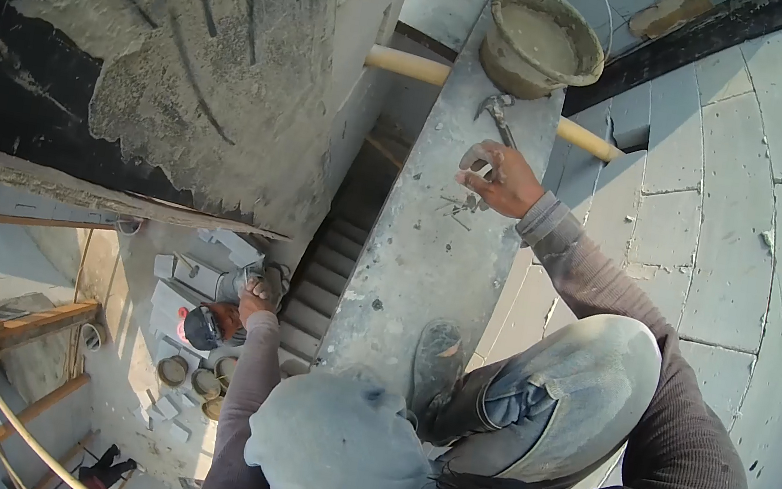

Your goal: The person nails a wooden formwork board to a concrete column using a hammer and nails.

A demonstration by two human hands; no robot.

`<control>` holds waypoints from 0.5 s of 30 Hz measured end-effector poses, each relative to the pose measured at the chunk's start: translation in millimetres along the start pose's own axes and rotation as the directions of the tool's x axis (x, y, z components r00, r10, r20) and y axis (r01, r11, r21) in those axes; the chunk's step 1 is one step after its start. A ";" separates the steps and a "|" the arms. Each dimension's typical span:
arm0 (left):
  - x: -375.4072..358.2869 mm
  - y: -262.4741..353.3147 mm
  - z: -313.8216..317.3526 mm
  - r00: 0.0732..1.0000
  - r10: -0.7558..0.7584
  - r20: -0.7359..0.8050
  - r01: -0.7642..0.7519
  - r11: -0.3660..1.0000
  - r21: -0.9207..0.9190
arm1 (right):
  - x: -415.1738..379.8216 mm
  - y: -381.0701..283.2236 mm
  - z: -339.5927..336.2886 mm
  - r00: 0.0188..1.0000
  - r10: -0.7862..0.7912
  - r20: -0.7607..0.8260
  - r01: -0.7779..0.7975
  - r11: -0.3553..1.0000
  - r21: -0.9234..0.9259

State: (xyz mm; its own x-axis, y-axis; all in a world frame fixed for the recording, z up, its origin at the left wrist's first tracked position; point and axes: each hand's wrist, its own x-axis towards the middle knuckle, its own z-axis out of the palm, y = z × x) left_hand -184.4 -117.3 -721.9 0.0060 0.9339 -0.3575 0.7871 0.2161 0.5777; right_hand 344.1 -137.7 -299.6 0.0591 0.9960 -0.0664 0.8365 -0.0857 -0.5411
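My right hand (506, 183) is above the plank (414, 258), its fingers curled round something greyish that I cannot make out. Several nails (463, 217) lie loose just below it. A hammer (500, 119) rests on the plank beyond the fingertips. Farther along stands a bucket (539, 44) of grey wet material. My left hand (256, 299) is low at the left of the plank with its fingers closed; what they hold, if anything, is hidden.
A pale block wall (728, 224) rises at the right. A rough plastered wall (227, 58) is at the upper left. Stairs (317, 284) drop away beside the plank. Far below are a person in a cap (203, 326), buckets (173, 371) and wooden scaffolding (25, 326).
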 end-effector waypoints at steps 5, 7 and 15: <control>-107.3 95.3 -88.5 0.925 0.155 -0.347 -0.250 0.936 -0.248 | -35.6 79.3 -2.9 0.816 0.501 -0.287 -0.503 0.861 0.073; -145.8 220.1 -116.8 0.928 0.358 -0.108 -0.361 0.933 -0.012 | -57.0 103.7 7.7 0.752 0.581 -0.311 -0.588 0.805 0.082; -55.4 471.5 71.2 0.674 0.669 0.314 -0.711 0.702 0.030 | -82.4 115.8 12.5 0.543 0.718 -0.435 -0.726 0.662 0.186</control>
State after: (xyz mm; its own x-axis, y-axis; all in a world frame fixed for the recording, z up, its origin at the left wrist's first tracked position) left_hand 230.3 -87.4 -482.0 0.7245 0.6841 -0.0847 0.5667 -0.5212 0.6382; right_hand 429.3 -230.0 -367.3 0.8701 0.4893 -0.0602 0.4090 -0.7846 -0.4660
